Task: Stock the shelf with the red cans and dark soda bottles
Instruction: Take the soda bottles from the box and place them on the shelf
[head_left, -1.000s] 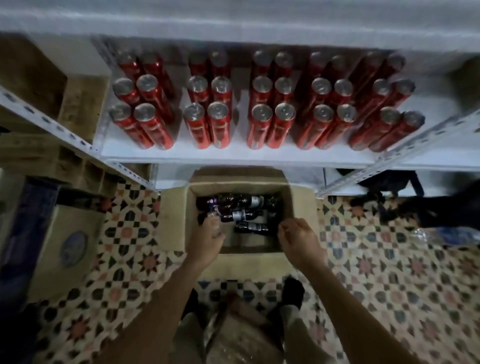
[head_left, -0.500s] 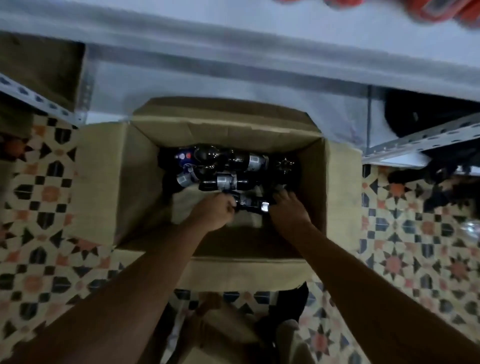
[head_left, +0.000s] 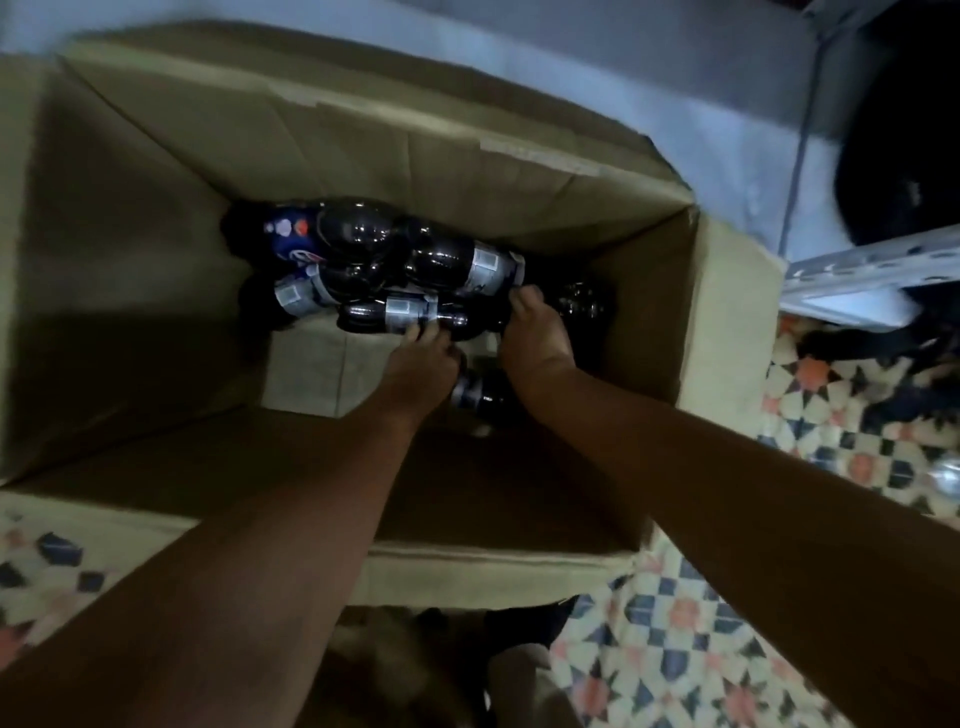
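Both arms reach down into an open cardboard box (head_left: 519, 171) that stands on a patterned tile floor (head_left: 675, 649). The dark soda bottles (head_left: 452, 265) lie on their sides in a heap at the far end of the box bottom, most with their long axes running roughly left to right across the view. One with a blue label (head_left: 291, 239) lies at the far left of the heap; another with a pale label (head_left: 488, 267) lies to its right, the label end towards the right wall of the box. Which end of each carries the cap is hard to make out in the dim, blurred picture.

The left hand (head_left: 423, 364) has its fingers curled over the nearest bottle of the heap (head_left: 395, 314), which lies left to right, touching it at its pale label band; the grasp looks closed on it, though the thumb is hidden. The right hand (head_left: 535, 332) reaches just beside it, fingertips curled onto the dark end of the same row; I cannot tell whether it grasps a bottle or only touches one. Below and between the two wrists another bottle (head_left: 478, 395) shows, lying at a slant and mostly covered by them.

At upper right a pale shelf board (head_left: 727, 104) and a perforated metal rail (head_left: 872, 265) are cut off by the edge
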